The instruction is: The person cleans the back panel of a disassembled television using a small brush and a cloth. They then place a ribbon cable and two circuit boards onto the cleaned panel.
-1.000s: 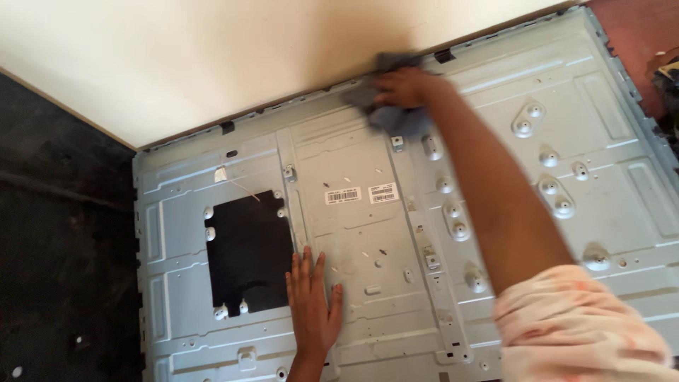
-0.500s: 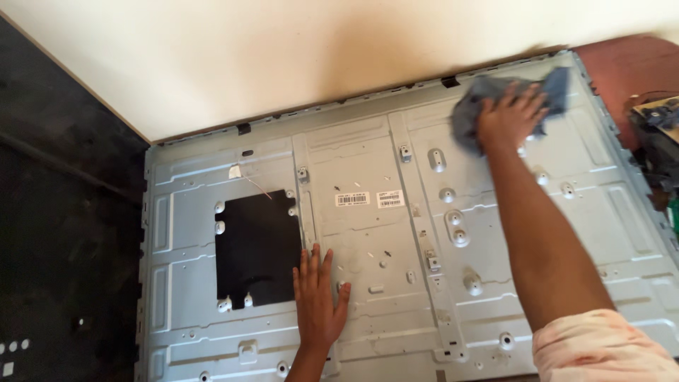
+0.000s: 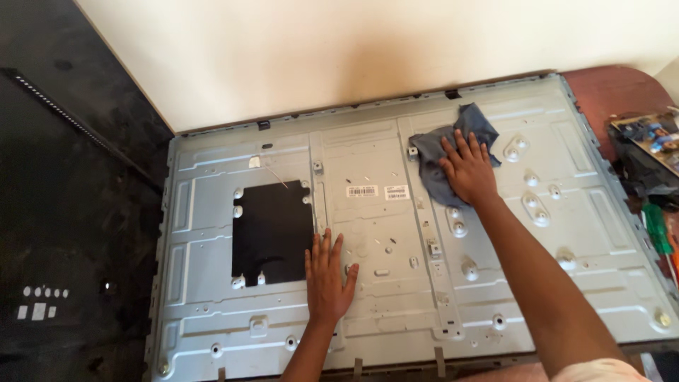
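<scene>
A grey metal panel lies flat, filling the view. The left hand presses on it, fingers spread, apparently to steady it. The right hand, fingers splayed, pins a blue-grey cloth near the top edge.

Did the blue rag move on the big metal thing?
Yes. The blue rag under the right hand slid left, away from the metal panel's top right corner, toward the white stickers.
</scene>
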